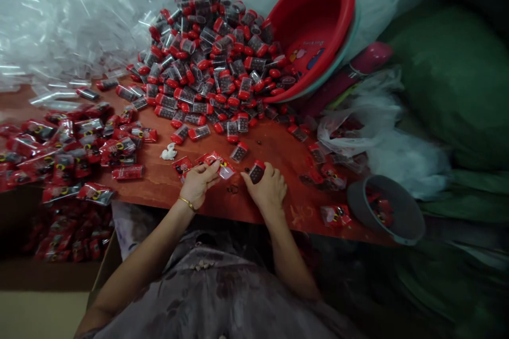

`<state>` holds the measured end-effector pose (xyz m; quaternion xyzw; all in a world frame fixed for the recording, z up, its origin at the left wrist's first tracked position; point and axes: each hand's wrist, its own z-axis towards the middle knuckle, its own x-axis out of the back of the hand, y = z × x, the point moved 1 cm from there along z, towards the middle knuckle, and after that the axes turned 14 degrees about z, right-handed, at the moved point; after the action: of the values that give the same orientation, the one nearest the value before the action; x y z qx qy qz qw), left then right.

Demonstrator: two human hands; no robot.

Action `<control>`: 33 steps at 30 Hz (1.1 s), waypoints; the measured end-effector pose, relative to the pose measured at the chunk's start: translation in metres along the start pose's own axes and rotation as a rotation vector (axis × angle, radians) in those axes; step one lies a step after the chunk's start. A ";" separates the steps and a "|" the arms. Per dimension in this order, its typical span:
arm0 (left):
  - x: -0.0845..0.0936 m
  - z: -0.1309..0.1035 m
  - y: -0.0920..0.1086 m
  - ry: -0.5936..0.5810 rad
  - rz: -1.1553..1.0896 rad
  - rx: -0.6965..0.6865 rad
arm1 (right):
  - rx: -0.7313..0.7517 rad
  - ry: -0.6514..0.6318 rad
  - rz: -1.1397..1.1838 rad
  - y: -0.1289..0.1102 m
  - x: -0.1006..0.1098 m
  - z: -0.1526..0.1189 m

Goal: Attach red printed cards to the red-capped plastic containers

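Observation:
My right hand (267,189) is closed round a small dark tube with a red cap (256,170), held just above the table. My left hand (200,182) is closed, thumb and fingertips pinching a red printed plastic wrapper (226,170) that lies mostly flat. Another red wrapper (183,165) lies beside the left fingers. Between and beyond the hands, a single red-capped tube (239,152) rests on the orange-red table (222,206). Small dark rings (232,189) lie between the wrists.
A heap of red-capped clear tubes (210,63) rises at the back, beside a tilted red basin (334,5). Wrapped red packets (79,148) are piled at left, above a carton (105,265) of similar packets. Clear plastic sleeves (67,21) fill the back left. A grey bucket (409,217) stands right.

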<state>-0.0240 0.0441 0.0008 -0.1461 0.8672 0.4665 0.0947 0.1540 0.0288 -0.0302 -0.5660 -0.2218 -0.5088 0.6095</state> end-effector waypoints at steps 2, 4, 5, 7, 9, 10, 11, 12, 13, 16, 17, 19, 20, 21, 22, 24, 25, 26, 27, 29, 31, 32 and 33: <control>-0.002 -0.002 0.000 -0.037 -0.012 0.026 | 0.039 -0.023 -0.055 0.005 -0.003 -0.002; -0.002 -0.004 -0.001 -0.061 -0.023 0.046 | 0.095 -0.046 -0.074 0.008 -0.005 -0.004; -0.001 -0.005 -0.001 -0.076 -0.028 0.055 | 0.113 -0.055 -0.070 0.010 -0.006 -0.004; 0.002 -0.006 -0.002 -0.107 -0.039 0.068 | 0.117 -0.074 -0.017 0.015 -0.005 -0.005; 0.005 -0.007 -0.003 -0.124 -0.043 0.069 | 0.080 -0.094 0.131 0.020 0.000 -0.008; 0.006 -0.007 -0.003 -0.125 -0.042 0.067 | 0.055 -0.115 0.246 0.021 0.005 -0.011; 0.007 -0.008 -0.004 -0.118 -0.040 0.063 | 0.027 -0.152 0.386 0.021 0.010 -0.014; 0.007 -0.008 -0.005 -0.108 -0.036 0.058 | -0.007 -0.212 0.540 0.019 0.016 -0.019; 0.006 -0.009 -0.005 -0.097 -0.033 0.052 | -0.047 -0.296 0.698 0.015 0.023 -0.025; 0.000 -0.013 -0.006 -0.080 -0.035 0.008 | -0.189 -0.572 1.065 0.000 0.040 -0.041; -0.002 -0.014 -0.006 -0.080 -0.038 -0.012 | -0.221 -0.623 1.132 -0.005 0.045 -0.045; -0.005 -0.018 -0.005 -0.091 -0.035 -0.042 | -0.243 -0.662 1.190 -0.013 0.050 -0.047; -0.006 -0.019 -0.005 -0.102 -0.027 -0.052 | -0.241 -0.664 1.196 -0.016 0.051 -0.046; -0.006 -0.021 -0.004 -0.117 -0.012 -0.060 | -0.234 -0.663 1.195 -0.017 0.051 -0.045; -0.006 -0.022 -0.004 -0.137 0.006 -0.071 | -0.230 -0.664 1.191 -0.018 0.051 -0.043; -0.004 -0.024 -0.003 -0.178 0.051 -0.102 | -0.235 -0.686 1.182 -0.019 0.049 -0.040; -0.003 -0.025 -0.003 -0.194 0.074 -0.117 | -0.246 -0.707 1.179 -0.019 0.047 -0.039; -0.002 -0.025 -0.002 -0.206 0.096 -0.129 | -0.264 -0.730 1.180 -0.018 0.046 -0.038; -0.001 -0.025 -0.002 -0.214 0.113 -0.138 | -0.283 -0.751 1.187 -0.018 0.044 -0.037; -0.001 -0.025 -0.003 -0.221 0.120 -0.143 | -0.312 -0.751 1.213 -0.017 0.041 -0.037; -0.003 -0.025 -0.003 -0.222 0.099 -0.138 | -0.297 -0.692 1.227 -0.018 0.040 -0.038; -0.004 -0.025 -0.004 -0.221 0.088 -0.137 | -0.271 -0.657 1.222 -0.019 0.040 -0.038; -0.006 -0.025 -0.005 -0.214 0.082 -0.136 | -0.237 -0.626 1.212 -0.020 0.040 -0.039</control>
<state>-0.0177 0.0217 0.0121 -0.0661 0.8238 0.5406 0.1572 0.1401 -0.0181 0.0027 -0.7731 0.0253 0.0881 0.6277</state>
